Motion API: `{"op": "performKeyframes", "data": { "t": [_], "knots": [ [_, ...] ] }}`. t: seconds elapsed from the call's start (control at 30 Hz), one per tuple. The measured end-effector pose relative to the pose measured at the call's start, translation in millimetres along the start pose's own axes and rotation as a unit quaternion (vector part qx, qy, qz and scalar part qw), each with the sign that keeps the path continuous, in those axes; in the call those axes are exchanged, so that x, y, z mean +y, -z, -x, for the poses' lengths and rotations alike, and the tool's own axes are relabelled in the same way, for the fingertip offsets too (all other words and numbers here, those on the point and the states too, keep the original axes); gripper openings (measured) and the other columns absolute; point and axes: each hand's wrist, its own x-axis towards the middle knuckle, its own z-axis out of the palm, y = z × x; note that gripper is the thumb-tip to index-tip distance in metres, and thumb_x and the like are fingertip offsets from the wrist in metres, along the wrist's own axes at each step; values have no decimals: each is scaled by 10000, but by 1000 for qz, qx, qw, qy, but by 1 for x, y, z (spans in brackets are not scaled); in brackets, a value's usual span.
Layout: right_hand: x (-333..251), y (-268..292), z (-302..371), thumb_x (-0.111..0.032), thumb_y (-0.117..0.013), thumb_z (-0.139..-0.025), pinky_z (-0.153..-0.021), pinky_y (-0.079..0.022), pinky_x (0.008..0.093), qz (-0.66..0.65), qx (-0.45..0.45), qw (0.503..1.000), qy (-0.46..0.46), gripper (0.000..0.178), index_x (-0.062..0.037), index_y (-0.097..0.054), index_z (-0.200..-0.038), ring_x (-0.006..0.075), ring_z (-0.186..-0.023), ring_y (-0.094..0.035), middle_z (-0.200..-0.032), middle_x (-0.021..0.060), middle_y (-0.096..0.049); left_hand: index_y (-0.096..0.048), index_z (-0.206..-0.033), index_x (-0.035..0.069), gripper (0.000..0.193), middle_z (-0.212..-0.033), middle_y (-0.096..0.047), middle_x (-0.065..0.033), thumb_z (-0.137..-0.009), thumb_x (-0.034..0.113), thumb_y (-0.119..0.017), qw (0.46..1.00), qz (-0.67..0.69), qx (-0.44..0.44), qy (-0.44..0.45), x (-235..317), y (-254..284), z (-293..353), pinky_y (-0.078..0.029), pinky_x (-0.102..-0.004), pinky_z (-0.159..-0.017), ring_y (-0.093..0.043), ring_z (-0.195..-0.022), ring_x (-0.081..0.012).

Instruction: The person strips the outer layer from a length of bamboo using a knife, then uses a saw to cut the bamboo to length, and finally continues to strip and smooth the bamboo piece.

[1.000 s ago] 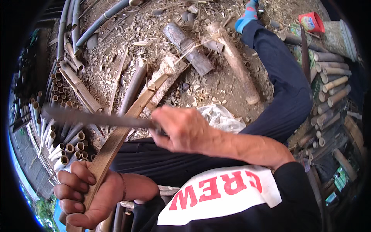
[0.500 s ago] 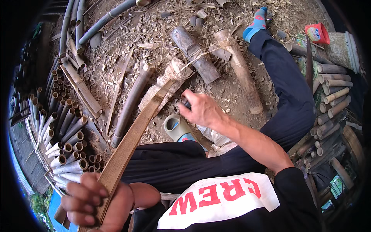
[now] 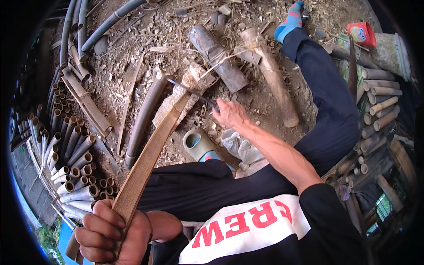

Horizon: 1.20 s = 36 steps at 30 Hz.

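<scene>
My left hand is closed round the lower part of a long, flat brown wooden piece. The piece slants up to the right, and its narrowed far end lies over a pale, chipped wood block on the ground. My right hand grips a dark, thin-bladed knife, its handle mostly hidden by the fingers. Seen nearly edge-on, the blade reaches left across the narrowed end of the wood; whether it touches is hard to tell.
Logs and a dark bamboo length lie around the block among wood chips. Cut bamboo tubes are stacked at left, with another stack at right. A clog is on my foot beside a white sack.
My right hand has turned, bringing the knife's blade into view across the wood's far end. My left fingers have closed more tightly round the wooden piece. The whole view has shifted slightly.
</scene>
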Motion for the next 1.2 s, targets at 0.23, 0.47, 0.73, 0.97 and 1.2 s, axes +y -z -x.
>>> {"op": "performKeyframes", "data": {
  "t": [0.23,0.47,0.73,0.97,1.2],
  "knots": [
    [-29,2,18,-290,-553,-913,-342,-386,326,-88,37,995,10,258,-61,-480,-820,152,-396,-439,-529,32,-493,-316,-582,165,505,-609,-264,26,-873,484,-577,967,-151,196,-64,-9,-17,-9,-233,-241,-488,-257,-536,-101],
    [-31,-8,11,-223,-575,-889,-438,-494,404,-60,11,998,-25,218,-39,-468,-844,266,-479,-586,-609,147,-592,-334,-590,165,539,-617,-253,29,-871,540,-600,961,-174,199,-78,-12,-17,-11,-222,-244,-480,-261,-549,-102],
    [21,2,-2,-368,-589,-894,-476,-487,376,-258,-107,948,-155,365,-4,-600,-869,177,-493,-563,-615,73,-575,-444,-1284,30,624,-1249,-531,-142,-862,436,-660,940,-334,-47,56,-93,-5,15,-441,-453,-1019,-525,-1177,-262],
    [-45,77,18,-367,-597,-876,-491,-487,367,-263,79,958,-83,378,11,-600,-884,177,-583,-603,-655,94,-593,-509,-1128,-15,407,-967,-645,-77,-878,224,-723,903,-178,-161,356,-199,36,42,-496,-288,-791,-599,-879,-141],
    [-93,235,54,-375,-584,-918,-602,-514,394,-169,257,952,-1,361,-16,-600,-947,254,-684,-641,-812,143,-644,-589,-1121,19,410,-773,-574,0,-892,343,-693,883,-106,-155,431,-87,-32,-8,-517,-241,-536,-596,-608,-100]
  ]
}}
